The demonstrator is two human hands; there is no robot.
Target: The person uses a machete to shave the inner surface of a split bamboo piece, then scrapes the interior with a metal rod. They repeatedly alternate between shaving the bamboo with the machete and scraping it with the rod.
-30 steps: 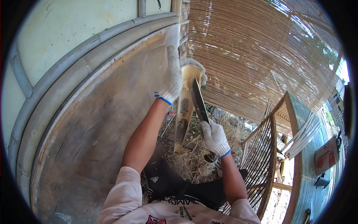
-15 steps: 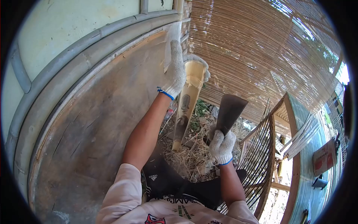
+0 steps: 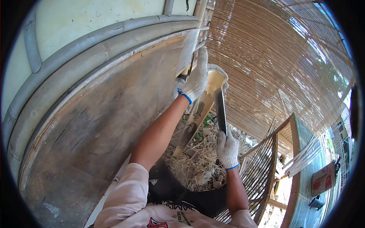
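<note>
A split bamboo piece (image 3: 201,104) stands tilted, its hollow inner side facing me and its lower end near the straw-covered ground. My left hand (image 3: 195,81), in a white knit glove with blue trim, grips it near the top. The thumb points up and the fingers wrap behind the bamboo's upper end, showing along its rim. My right hand (image 3: 228,150), gloved the same way, is closed around a broad dark machete (image 3: 219,110). The handle is hidden in the glove. The blade points up, seen nearly edge-on, with its tip at the bamboo's right edge.
A large worn wooden board (image 3: 106,114) curves along the left, beside grey pipe-like poles (image 3: 114,32). A woven bamboo screen (image 3: 258,68) rises behind. Straw and debris (image 3: 194,167) cover the ground. At right are a slatted bamboo frame (image 3: 258,171) and a red-and-white box (image 3: 323,178).
The machete has swung left and turned from its broad face to nearly edge-on, now reaching the bamboo. The view has shifted, so my left hand and the bamboo appear farther right.
</note>
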